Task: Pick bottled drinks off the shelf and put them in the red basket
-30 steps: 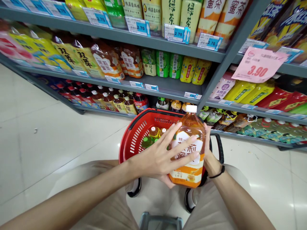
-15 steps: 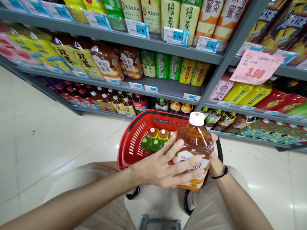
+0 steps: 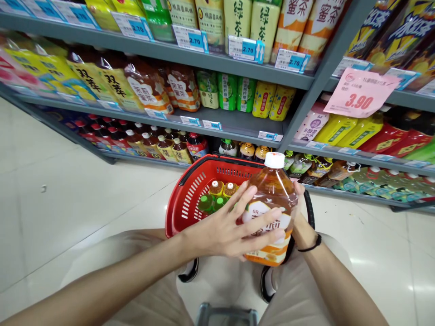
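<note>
Between my hands I hold a large bottle of jasmine tea (image 3: 268,190), upright with a slight tilt, with a white cap, amber drink and an orange and white label. My left hand (image 3: 227,226) lies across the front of the bottle, fingers spread around its label. From the right side, my right hand (image 3: 301,210) grips the bottle; most of its fingers are hidden behind it. Under and behind the bottle is a red shopping basket (image 3: 176,203). Inside it stand several small bottles (image 3: 219,188) with white or green tops, partly covered by my left hand.
Grey shelves (image 3: 238,122) full of drink bottles and cartons rise in front. A pink price sign (image 3: 360,93) hangs at the right. Below me are my knees, shoes and a grey stool (image 3: 226,314) on the pale tiled floor (image 3: 84,194).
The bottle has shifted slightly left and up in view, and it stands a little more upright. Both hands have kept their hold on it. The whole view has moved a little.
</note>
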The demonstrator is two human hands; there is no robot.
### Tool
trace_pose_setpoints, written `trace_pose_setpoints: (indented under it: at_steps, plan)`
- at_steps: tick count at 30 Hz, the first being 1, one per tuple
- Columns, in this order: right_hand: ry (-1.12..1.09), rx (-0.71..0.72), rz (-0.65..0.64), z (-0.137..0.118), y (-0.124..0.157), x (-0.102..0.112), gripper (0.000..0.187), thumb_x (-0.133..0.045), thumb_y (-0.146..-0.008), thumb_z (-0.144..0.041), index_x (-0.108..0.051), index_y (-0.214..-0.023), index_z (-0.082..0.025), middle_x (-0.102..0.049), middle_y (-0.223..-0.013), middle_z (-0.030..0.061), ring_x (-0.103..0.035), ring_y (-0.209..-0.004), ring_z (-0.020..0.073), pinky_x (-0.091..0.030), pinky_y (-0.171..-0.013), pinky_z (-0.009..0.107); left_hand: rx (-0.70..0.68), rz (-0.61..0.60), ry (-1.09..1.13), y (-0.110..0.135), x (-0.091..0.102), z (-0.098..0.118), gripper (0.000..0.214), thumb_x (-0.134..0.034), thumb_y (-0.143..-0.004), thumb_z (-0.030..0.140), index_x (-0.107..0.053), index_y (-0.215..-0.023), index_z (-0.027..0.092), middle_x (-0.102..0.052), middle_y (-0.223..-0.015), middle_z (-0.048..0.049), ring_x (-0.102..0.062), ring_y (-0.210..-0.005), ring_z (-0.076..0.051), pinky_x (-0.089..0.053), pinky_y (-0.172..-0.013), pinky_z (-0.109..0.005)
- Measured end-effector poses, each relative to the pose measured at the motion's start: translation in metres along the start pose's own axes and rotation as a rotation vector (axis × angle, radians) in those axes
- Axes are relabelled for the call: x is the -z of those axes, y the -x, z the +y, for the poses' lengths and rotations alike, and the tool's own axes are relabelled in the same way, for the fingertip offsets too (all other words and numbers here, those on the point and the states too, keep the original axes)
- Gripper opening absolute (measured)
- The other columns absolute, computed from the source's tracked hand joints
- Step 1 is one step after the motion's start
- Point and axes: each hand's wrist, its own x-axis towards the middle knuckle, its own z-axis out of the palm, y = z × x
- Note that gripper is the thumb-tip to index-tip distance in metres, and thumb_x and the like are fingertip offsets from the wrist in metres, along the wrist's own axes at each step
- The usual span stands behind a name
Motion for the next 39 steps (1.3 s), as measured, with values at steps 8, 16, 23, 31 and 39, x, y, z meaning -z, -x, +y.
trace_pose_setpoints:
  at_steps: [8,16,23,31,39]
  plan:
    - [0.025,0.030,0.061,-0.002,-0.008,-0.016,0.048,-0.080,-0.072,-0.068,-0.082,-0.092,-0.025,-0.084,-0.101,0.0075,-0.075,-0.119,0.0352,-0.064,-0.099,0.048,0.111,-0.191,-0.001,0.004,0.002,-0.010,0.138,-0.099,-0.059,0.073,-0.037,-0.170,0.017,0.009,-0.181,-0.0238,0.013,-0.158,-0.065,-0.044,-0.114,-0.083]
    - [-0.069,0.114,0.223,0.016,-0.026,-0.012,0.045,-0.086,-0.077,-0.058,-0.082,-0.104,-0.022,-0.085,-0.098,0.0047,-0.079,-0.108,0.0301,-0.065,-0.097,0.041,0.377,-0.341,0.287,0.008,-0.003,-0.016,0.157,-0.101,-0.073,0.049,0.015,-0.175,0.019,0.008,-0.178,-0.0329,-0.006,-0.165,-0.053,-0.050,-0.119,-0.065]
    - [-0.029,0.066,0.240,0.032,-0.030,-0.020,0.051,-0.083,-0.084,-0.063,-0.080,-0.115,-0.022,-0.084,-0.108,0.0063,-0.076,-0.118,0.0296,-0.060,-0.107,0.043,0.890,-0.136,0.647,0.001,-0.013,-0.024,0.117,-0.087,-0.088,0.053,-0.012,-0.176,0.032,-0.019,-0.182,-0.0155,-0.030,-0.165,-0.040,-0.039,-0.131,-0.061]
    - [0.137,0.053,0.111,0.024,-0.019,-0.032,0.047,-0.079,-0.087,-0.059,-0.078,-0.119,-0.024,-0.079,-0.131,0.0035,-0.061,-0.140,0.0294,-0.044,-0.124,0.046,1.226,0.112,0.793,0.000,-0.018,-0.031,0.113,-0.096,-0.066,0.033,-0.038,-0.163,0.024,-0.063,-0.150,-0.0157,-0.067,-0.133,-0.038,-0.056,-0.115,-0.058]
    - [0.149,-0.034,0.137,0.009,-0.029,-0.016,0.055,-0.072,-0.081,-0.075,-0.076,-0.094,-0.022,-0.082,-0.120,0.0096,-0.066,-0.134,0.0346,-0.050,-0.116,0.047,1.029,0.482,1.011,0.000,-0.004,-0.040,0.109,-0.099,-0.065,0.040,-0.042,-0.156,0.022,-0.056,-0.154,-0.0193,-0.060,-0.142,-0.040,-0.051,-0.121,-0.056]
